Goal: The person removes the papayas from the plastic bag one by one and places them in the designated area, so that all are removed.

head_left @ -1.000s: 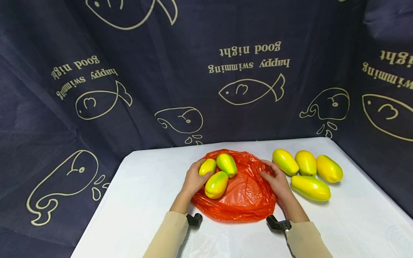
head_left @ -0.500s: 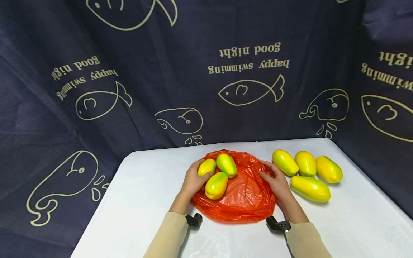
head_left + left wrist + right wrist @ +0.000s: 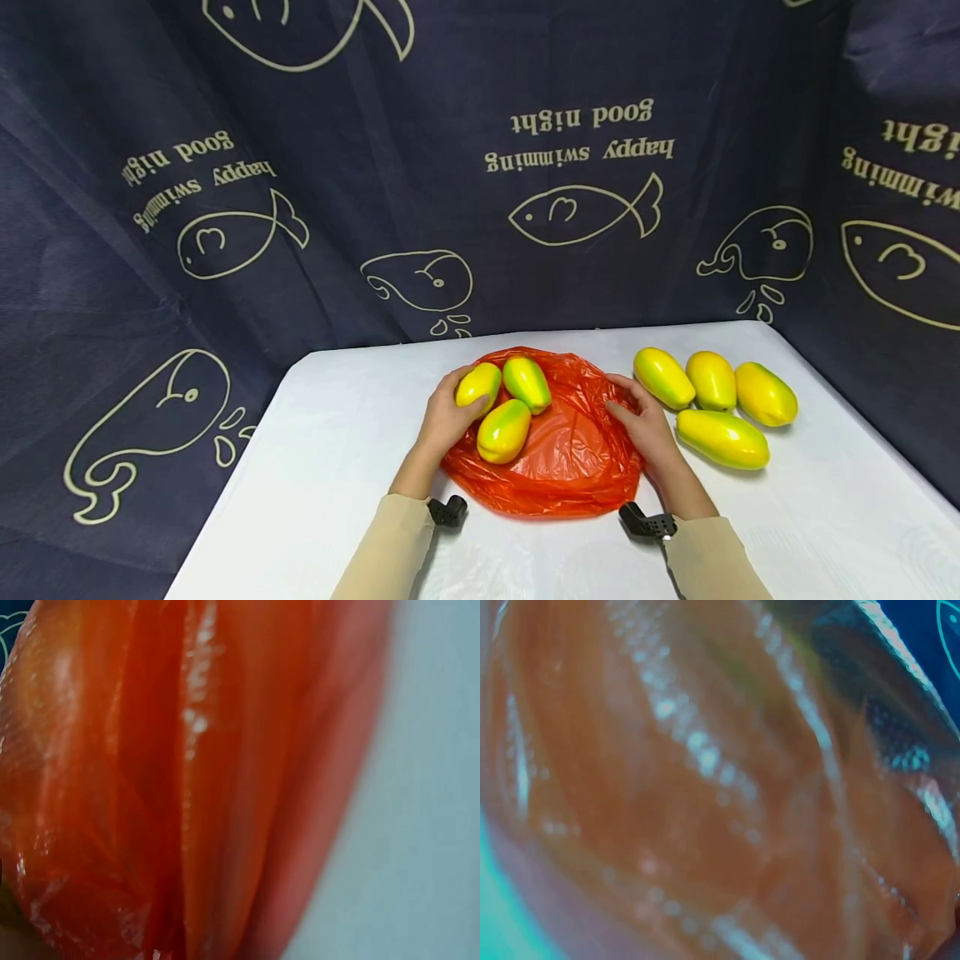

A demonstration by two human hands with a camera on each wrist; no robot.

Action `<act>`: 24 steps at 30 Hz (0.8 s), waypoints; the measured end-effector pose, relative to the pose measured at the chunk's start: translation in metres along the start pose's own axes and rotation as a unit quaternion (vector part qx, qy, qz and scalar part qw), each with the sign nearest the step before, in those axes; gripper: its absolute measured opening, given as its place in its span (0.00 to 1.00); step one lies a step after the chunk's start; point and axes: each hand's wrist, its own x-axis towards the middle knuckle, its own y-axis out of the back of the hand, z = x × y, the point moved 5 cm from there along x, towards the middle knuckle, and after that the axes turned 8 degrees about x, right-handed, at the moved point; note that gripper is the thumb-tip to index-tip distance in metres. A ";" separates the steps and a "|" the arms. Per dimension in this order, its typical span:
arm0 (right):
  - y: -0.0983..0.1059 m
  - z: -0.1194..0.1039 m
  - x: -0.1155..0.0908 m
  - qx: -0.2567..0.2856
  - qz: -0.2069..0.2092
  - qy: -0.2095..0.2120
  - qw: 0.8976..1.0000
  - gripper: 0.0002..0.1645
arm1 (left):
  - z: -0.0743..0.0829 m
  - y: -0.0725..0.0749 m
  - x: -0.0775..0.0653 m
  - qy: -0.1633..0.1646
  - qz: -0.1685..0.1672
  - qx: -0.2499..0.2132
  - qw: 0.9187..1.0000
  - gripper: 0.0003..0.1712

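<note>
A red plastic bag lies spread open on the table, with three yellow-green papayas at its left side. My left hand holds one papaya, the thumb across its near side and the fingers round the outer side. A second papaya and a third papaya lie beside it. On the bag's right edge, my right hand grips the plastic, fingers bent over it. Red plastic fills most of the left wrist view, and blurred bag film covers the right one; neither shows the fingertips.
Right of the bag, several more papayas lie in a cluster, close to my right hand. The white table ends at a back edge, where a dark curtain with fish prints hangs.
My left hand and the papaya it holds have shifted slightly left, away from the other two in the bag. The right hand stays where it was.
</note>
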 end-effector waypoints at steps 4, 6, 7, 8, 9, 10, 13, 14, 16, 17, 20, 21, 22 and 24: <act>0.000 0.000 0.000 -0.003 0.000 0.000 1.000 0.31 | 0.000 0.004 0.000 -0.004 0.013 -0.011 1.000 0.36; 0.000 0.001 0.000 -0.003 0.000 0.001 1.000 0.31 | 0.001 0.006 0.000 -0.002 0.018 -0.014 1.000 0.36; 0.000 0.001 0.000 -0.003 0.000 0.002 1.000 0.31 | 0.001 0.008 0.000 -0.001 0.021 -0.016 1.000 0.37; 0.001 0.001 0.000 -0.002 -0.001 0.003 1.000 0.31 | 0.002 0.010 0.000 0.000 0.024 -0.019 1.000 0.37; 0.000 0.001 0.000 -0.002 -0.002 0.004 1.000 0.31 | 0.002 0.011 0.000 0.000 0.027 -0.024 0.999 0.37; 0.000 0.001 0.001 -0.001 -0.003 0.005 1.000 0.31 | 0.003 0.013 0.000 0.001 0.031 -0.026 0.999 0.37; 0.000 0.001 0.001 0.001 -0.004 0.008 1.000 0.30 | 0.004 0.020 0.000 0.003 0.045 -0.041 0.998 0.37; 0.000 0.001 0.000 0.001 -0.004 0.009 1.000 0.30 | 0.004 0.022 0.000 0.005 0.050 -0.046 0.998 0.36; 0.000 0.001 0.000 0.001 -0.005 0.008 1.000 0.30 | 0.002 0.025 0.000 0.010 0.061 -0.050 0.997 0.36; 0.000 0.001 0.000 0.000 -0.005 0.008 1.000 0.30 | 0.002 0.027 0.001 0.012 0.066 -0.053 0.996 0.36; 0.000 0.001 0.000 0.001 -0.005 0.009 1.000 0.30 | -0.001 0.033 0.002 0.019 0.076 -0.056 0.995 0.36; 0.000 0.001 0.000 0.000 -0.005 0.008 1.000 0.30 | -0.002 0.035 0.002 0.021 0.078 -0.055 0.995 0.36; 0.000 0.001 0.000 -0.001 -0.004 0.008 1.000 0.30 | -0.003 0.038 0.003 0.023 0.079 -0.058 0.995 0.36; 0.000 0.001 0.000 -0.007 -0.001 0.007 1.000 0.30 | -0.006 0.042 0.005 0.027 0.083 -0.063 0.994 0.37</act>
